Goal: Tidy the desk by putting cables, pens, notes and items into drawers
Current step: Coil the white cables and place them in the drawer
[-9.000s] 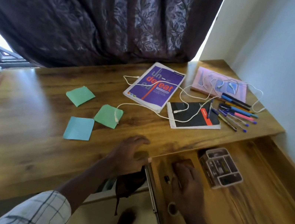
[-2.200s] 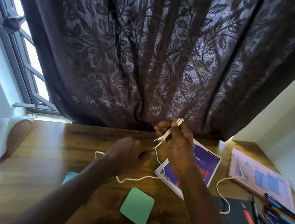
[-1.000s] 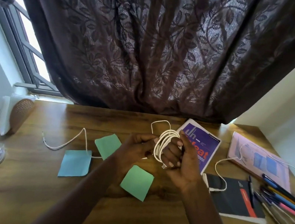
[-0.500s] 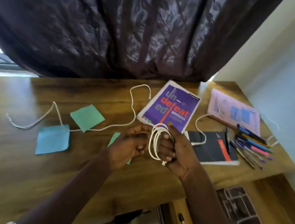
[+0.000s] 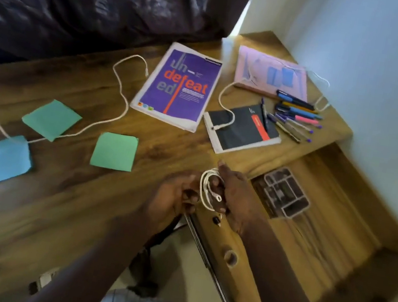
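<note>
**A:** Where is the cable?

**B:** Wound into a coil [image 5: 203, 191], held just right of frame centre, above the desk's [image 5: 77, 209] front edge, beside the open drawer [image 5: 309, 243]. The right hand [image 5: 236, 199] has it. Its grip is clamped on the coil, thumb over the top and fingers curled through the loops. The left hand [image 5: 174, 197] sits against the coil's left side with fingers curled. Blur stops me telling whether that grip pinches the cable or only touches it.

**A:** How would you finish the step well?

**B:** As I judge it, hold the loops pinched together until the coil rests on the drawer floor, otherwise it may spring open. Carry it toward the lower right and set it on bare wood beside the tray [image 5: 283, 194], not across the tray's compartments. Tucking the loose plug inside the loops first should stop it snagging the drawer's edge.

**A:** Which way does it lie?

**B:** It is a flattened oval of several loops. Its long axis runs roughly top to bottom in the frame, and its open face is turned up toward the camera. 1 plug end crosses the oval's lower part, but it is too blurred to say which way it points.

**A:** What else lies out?

**B:** 1 long cable [image 5: 121, 87] left of centre, 1 short cable [image 5: 220, 96] in the upper right, 3 notes [image 5: 115, 151] and the pens [image 5: 295, 117], all on the desk.
</note>
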